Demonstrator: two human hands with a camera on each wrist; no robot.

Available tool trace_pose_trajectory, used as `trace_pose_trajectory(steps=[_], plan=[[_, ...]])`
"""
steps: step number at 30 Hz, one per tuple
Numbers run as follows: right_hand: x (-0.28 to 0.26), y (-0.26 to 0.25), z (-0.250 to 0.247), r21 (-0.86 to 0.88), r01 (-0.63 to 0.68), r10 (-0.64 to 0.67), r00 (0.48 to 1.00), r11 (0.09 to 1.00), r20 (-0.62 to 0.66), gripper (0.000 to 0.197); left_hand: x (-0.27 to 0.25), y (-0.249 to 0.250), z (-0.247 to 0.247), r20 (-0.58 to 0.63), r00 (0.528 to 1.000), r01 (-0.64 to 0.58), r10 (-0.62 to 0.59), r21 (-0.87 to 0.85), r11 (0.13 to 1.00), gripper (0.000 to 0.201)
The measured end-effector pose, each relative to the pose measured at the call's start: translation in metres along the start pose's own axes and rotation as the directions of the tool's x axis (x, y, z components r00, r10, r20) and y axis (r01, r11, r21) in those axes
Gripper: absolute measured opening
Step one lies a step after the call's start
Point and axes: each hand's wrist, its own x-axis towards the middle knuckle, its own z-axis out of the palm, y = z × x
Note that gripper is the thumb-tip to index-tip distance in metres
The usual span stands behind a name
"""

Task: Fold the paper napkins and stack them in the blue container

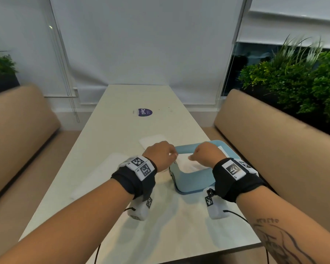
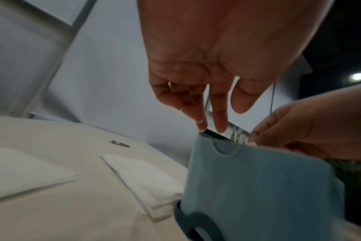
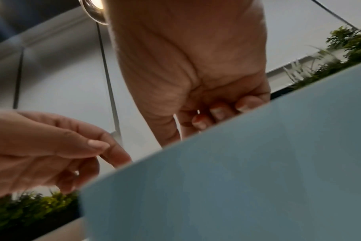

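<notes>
Booth table [image 1: 122,103]: over the blue container [image 1: 191,180] your left hand [image 1: 158,155] hangs loose and empty, your right hand [image 1: 208,153] curls, its hold hidden, so press the folded napkin [image 1: 187,164] flat, edges squared

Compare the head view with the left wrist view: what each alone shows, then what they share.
Head only: the white napkin lying inside the blue container, and the marker bands on both wrists. Left wrist only: the palm side of the left hand, fingers hanging loosely toward the rim. Both: the left hand and right hand over the container, plus a folded napkin and a flat napkin to its left.
</notes>
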Motion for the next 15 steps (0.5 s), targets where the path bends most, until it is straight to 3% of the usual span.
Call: trace_pose_trajectory(steps=[4, 7, 11, 15], plan=[[-0.016, -0.043, -0.014, 0.164, 0.127, -0.115, 0.99, 0.978, -0.084, 0.025, -0.012, -0.036, -0.026, -0.108, 0.979, 0.148, -0.17, -0.193, 0.97, 0.027], [-0.023, -0.08, -0.013, 0.364, 0.179, -0.169, 0.984, 0.914, -0.059, 0.033, -0.025, -0.075, -0.039, -0.067, 0.937, 0.32, -0.343, -0.228, 0.919, 0.025], [-0.024, -0.123, 0.01, 0.493, 0.114, -0.188, 0.977, 0.862, 0.102, 0.017, -0.043, -0.122, -0.047, 0.099, 0.869, 0.495, -0.485, -0.168, 0.852, 0.032], [-0.023, -0.157, 0.039, 0.477, 0.018, -0.196, 0.925, 0.879, 0.326, 0.041, -0.058, -0.158, -0.043, 0.126, 0.804, 0.594, -0.581, -0.121, 0.796, 0.043]])
